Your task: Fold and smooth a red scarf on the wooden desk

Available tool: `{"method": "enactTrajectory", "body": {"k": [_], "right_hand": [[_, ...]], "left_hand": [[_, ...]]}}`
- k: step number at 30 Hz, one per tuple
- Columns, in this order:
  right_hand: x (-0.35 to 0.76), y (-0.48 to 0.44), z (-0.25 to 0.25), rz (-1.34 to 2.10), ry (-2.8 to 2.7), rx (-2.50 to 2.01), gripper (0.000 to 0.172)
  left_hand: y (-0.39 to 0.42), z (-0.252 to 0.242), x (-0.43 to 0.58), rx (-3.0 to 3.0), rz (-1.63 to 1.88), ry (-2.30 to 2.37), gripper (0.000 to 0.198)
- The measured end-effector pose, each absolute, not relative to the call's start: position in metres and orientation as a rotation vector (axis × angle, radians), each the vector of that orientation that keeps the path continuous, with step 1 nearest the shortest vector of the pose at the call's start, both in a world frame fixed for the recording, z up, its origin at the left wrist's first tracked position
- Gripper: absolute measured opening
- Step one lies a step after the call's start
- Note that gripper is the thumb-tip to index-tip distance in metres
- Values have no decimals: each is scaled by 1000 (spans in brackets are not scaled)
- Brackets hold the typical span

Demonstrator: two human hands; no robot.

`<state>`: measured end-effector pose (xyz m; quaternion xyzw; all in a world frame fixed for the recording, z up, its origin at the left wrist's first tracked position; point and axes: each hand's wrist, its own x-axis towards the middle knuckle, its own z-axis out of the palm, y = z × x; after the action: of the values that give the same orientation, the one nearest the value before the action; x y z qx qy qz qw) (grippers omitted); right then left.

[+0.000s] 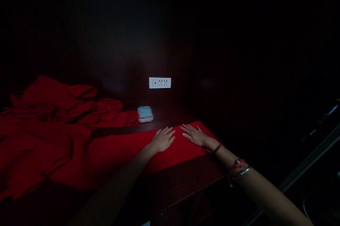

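Two hands lie side by side on a red cloth in the head view, the only view there is, and it is very dark. The left hand is spread flat, palm down, fingers long and a little apart, gripping nothing. The right hand lies the same way just beside it, flat and holding nothing, with its fingertips angled toward the left hand and a narrow strip of cloth between them. Both press on the right end of the cloth, close to the corner of a dark wooden table, and a few bracelets sit on the right wrist. Judged from how it lies, the smoothing is partly done: the stretch under and around the hands looks flat and free of creases, with its front edge running along the table, while the larger left part is heaped in folds and ridges, its fringe trailing toward the back. That heap seems to be the same piece as the flat part, though the gloom makes this hard to confirm. Behind the hands, apart from the cloth's flat end, a small pale box rests near the wall under a white socket
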<state>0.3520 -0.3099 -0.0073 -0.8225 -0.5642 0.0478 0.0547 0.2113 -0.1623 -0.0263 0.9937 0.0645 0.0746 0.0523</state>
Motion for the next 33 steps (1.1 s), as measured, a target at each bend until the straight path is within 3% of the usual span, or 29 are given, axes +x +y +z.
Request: {"method": "enactTrajectory", "body": {"k": [15, 20, 26, 33], "right_hand": [[363, -314, -5, 270, -1732, -2545, 55], [373, -314, 0, 299, -1593, -2677, 63], [354, -302, -4, 280, -1828, -2469, 57], [381, -310, -2, 271, -1510, -2737, 59]], "left_hand": [[-165, -23, 210, 3028, 227, 198, 45], [-165, -24, 211, 3023, 218, 213, 45], [-164, -25, 211, 3028, 217, 214, 46], [-164, -25, 211, 3017, 226, 191, 45]]}}
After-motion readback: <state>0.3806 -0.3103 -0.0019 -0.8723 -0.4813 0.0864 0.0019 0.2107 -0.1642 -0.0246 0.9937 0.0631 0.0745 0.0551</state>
